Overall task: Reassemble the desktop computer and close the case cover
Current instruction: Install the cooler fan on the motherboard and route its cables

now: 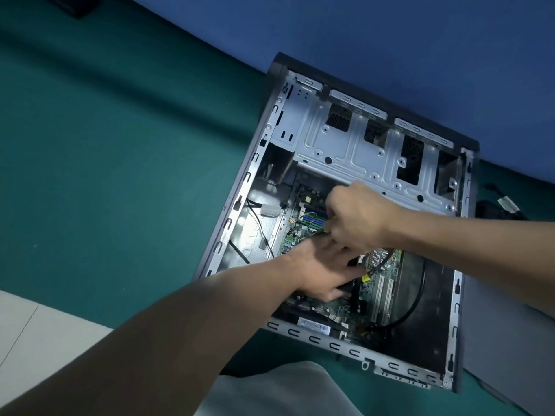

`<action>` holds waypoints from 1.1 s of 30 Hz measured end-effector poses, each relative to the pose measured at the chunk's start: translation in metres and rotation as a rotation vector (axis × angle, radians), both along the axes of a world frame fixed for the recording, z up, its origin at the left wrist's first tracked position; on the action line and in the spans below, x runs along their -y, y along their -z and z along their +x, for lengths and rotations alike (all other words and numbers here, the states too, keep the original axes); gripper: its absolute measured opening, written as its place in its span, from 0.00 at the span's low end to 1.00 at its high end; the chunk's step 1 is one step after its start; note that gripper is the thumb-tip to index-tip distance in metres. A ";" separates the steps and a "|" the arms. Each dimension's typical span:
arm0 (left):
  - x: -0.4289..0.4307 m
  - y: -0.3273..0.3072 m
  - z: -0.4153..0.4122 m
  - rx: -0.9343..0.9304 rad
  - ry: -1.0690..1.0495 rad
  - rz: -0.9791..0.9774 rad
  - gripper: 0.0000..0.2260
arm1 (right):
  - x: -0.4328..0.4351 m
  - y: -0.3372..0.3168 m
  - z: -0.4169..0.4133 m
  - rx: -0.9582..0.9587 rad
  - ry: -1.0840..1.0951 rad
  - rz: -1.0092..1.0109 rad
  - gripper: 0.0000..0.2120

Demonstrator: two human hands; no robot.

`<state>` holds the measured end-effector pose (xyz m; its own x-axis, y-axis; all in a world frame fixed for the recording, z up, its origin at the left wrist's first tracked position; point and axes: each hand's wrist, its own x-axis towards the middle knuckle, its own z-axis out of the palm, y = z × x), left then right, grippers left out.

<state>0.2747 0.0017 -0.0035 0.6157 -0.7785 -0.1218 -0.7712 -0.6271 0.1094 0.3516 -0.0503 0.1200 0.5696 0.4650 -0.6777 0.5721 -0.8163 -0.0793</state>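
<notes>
Case (339, 345) on teal floor (120, 145) (blue wall (360, 25) behind); left hand (318, 271) spread, right hand (357, 217) pinching cable (316, 233).

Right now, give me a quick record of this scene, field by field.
case: on its side, cover off
motherboard: inside the case
left hand: reaches onto motherboard, grip unclear
right hand: curled, pinching a small connector
black cable: loops beside motherboard
</notes>
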 end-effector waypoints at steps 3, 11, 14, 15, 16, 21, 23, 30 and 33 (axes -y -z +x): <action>0.003 0.002 0.004 0.048 0.009 0.010 0.24 | -0.005 0.001 0.010 -0.023 0.250 -0.024 0.15; -0.004 -0.006 0.004 0.039 0.059 0.001 0.22 | 0.007 -0.024 0.005 0.165 -0.820 -0.053 0.13; -0.004 -0.009 0.004 -0.064 0.026 -0.075 0.19 | 0.014 -0.018 -0.004 0.114 -0.803 -0.018 0.15; -0.003 -0.009 0.005 -0.116 -0.021 -0.132 0.19 | 0.015 -0.014 -0.007 0.088 -0.621 0.005 0.14; -0.002 -0.009 0.004 -0.141 -0.067 -0.184 0.21 | 0.013 -0.010 -0.007 0.069 -0.366 0.035 0.14; 0.003 0.006 0.006 -0.069 -0.001 0.024 0.25 | -0.003 -0.006 -0.001 -0.079 0.214 -0.036 0.17; 0.005 0.008 0.007 -0.142 0.003 0.055 0.25 | -0.008 -0.014 -0.005 -0.106 0.031 -0.077 0.12; 0.006 0.015 0.005 -0.426 -0.070 -0.119 0.23 | -0.007 -0.017 -0.025 0.159 -0.570 0.052 0.11; 0.006 0.016 0.006 -0.304 -0.046 -0.063 0.24 | -0.011 -0.007 -0.023 0.118 0.122 0.118 0.11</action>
